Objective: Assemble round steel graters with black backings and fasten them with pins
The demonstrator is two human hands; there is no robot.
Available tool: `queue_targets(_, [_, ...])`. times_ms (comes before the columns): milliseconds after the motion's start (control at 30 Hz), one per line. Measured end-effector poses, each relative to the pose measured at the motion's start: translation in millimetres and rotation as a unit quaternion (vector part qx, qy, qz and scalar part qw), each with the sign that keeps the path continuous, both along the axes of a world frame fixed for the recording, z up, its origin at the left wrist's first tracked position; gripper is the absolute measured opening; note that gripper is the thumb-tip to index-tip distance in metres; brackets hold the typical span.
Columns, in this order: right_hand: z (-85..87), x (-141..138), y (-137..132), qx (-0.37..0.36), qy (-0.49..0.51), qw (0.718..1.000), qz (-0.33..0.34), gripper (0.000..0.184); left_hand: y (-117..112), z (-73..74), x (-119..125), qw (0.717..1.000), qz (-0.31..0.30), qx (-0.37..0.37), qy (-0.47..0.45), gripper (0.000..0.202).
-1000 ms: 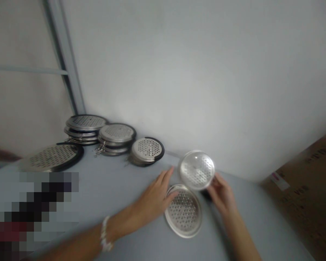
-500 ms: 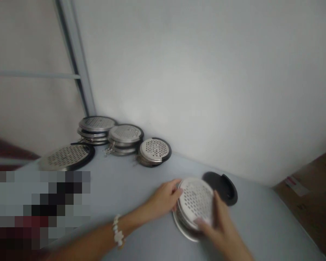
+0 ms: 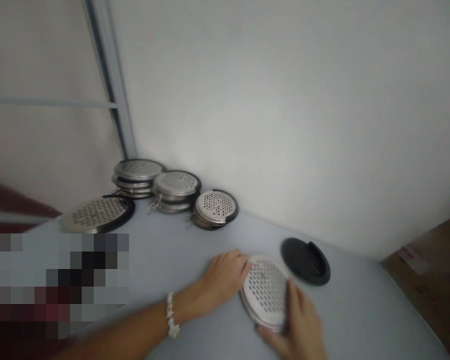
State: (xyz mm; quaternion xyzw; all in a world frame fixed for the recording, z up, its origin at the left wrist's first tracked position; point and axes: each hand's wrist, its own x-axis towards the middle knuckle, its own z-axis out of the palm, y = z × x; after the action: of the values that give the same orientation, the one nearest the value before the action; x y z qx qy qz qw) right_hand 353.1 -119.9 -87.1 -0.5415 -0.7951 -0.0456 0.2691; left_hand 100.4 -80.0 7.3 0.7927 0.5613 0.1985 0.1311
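A stack of round perforated metal discs sits between my two hands on the grey table. My left hand is closed on its upper left edge, thumb on top. My right hand grips the right edge, with the thumb at the near side and the fingers along the far right. How many discs are in the stack I cannot tell. Just beyond it, to the right, lies a round black plastic piece with a raised rim on one side.
Along the wall stand stacks of similar discs with black rims: a left stack, a middle stack and a smaller stack. A larger black-rimmed disc lies at the left. A cardboard box is beyond the right table edge.
The upper disc has come down onto the piece under it, which no longer sticks out below. Both hands have lowered slightly with it. The view has shifted a little.
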Motion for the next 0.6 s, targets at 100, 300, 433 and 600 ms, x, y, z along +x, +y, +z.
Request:
queue_targets(100, [-1.8, -0.2, -1.1, 0.004, -0.006, 1.000, -0.007, 0.122, 1.7, -5.1, 0.3, 1.000, -0.006, 0.015, 0.023, 0.043])
queue_targets(300, [4.1, -12.0, -10.5, -0.011, -0.013, 0.999, -0.029, 0.121, 3.6, -6.3, 0.4, 0.999, -0.040, 0.013, 0.022, 0.038])
queue_targets(433, [9.9, -19.9, -18.8, -0.040, -0.027, 0.997, -0.053, 0.120, 3.2, -4.5, 0.6, 0.999, -0.043, -0.004, 0.013, 0.037])
queue_targets(600, [7.0, -8.6, -15.8, -0.067, -0.055, 0.995, -0.041, 0.109, 3.0, -2.5, -0.8, 0.998, -0.051, -0.034, 0.033, 0.036])
